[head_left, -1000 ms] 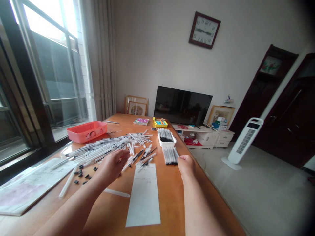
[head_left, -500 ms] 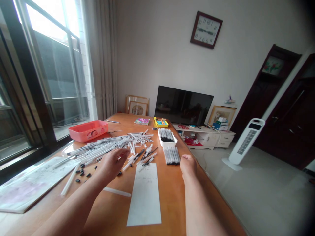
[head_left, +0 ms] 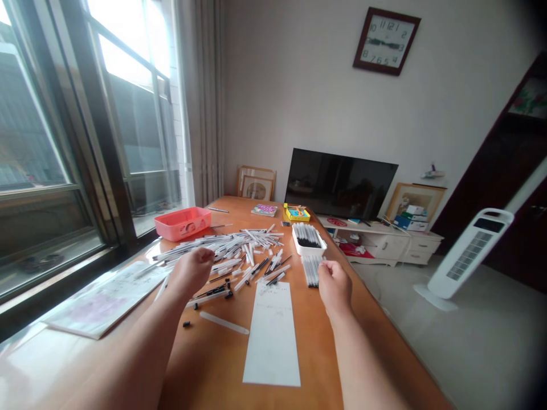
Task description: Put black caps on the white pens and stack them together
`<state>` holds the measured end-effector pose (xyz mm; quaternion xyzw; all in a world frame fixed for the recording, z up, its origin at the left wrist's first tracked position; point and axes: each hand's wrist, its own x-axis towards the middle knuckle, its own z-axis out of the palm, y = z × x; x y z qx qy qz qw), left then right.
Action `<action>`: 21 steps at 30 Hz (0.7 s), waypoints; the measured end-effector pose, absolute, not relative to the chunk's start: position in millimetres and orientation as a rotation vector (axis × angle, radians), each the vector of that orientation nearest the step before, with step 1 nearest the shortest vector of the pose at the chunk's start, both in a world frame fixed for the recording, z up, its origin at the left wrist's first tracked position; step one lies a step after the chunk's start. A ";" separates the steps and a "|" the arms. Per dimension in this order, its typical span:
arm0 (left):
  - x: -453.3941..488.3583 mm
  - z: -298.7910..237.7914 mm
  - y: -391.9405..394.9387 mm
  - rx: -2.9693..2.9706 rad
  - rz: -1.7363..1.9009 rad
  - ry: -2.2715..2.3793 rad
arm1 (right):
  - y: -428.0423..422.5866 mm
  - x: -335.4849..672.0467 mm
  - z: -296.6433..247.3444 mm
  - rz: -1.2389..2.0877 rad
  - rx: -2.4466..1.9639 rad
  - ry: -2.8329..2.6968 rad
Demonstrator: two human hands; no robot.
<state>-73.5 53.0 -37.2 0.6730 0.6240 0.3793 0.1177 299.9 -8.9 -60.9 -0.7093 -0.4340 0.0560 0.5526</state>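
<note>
Clear pens near table's right edge: light, stiff, I'd guess (slick; grip mid-barrel).
Right hand: curled, pinch unclear.
Left hand: curled, can't tell.

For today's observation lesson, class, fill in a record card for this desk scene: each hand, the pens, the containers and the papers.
Left hand: curled, near the loose pen parts; grip hidden
Right hand: fingers curled at the right side of the pen row; whether it holds one is unclear
Pen row: side by side, dark ends toward the person
White container: just beyond the row, pens inside
Red box: far left of table
Paper strip: between the forearms
Booklet: left side
</note>
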 end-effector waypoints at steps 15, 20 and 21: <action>-64.1 -41.0 46.0 2.137 0.425 2.123 | -14.1 278.0 -57.0 0.212 -1.633 -1.138; -60.7 -41.9 44.8 2.189 0.431 2.140 | -15.9 274.6 -55.0 0.207 -1.627 -1.149; -59.9 -41.8 44.8 2.192 0.415 2.142 | -16.3 274.0 -54.6 0.210 -1.630 -1.154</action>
